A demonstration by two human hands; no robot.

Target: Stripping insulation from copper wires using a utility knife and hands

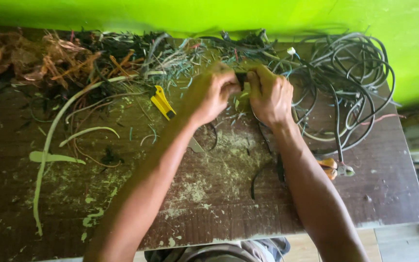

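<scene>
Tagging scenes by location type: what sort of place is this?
Probably an informal wire-stripping or scrap-recovery bench. A worn wooden table against a green wall holds a tangle of grey cables, a heap of bare copper strands and a yellow cutter.

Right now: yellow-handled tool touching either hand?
Apart. Head view shows the yellow-handled tool lying on bare table, clear of left hand and right hand.
</scene>
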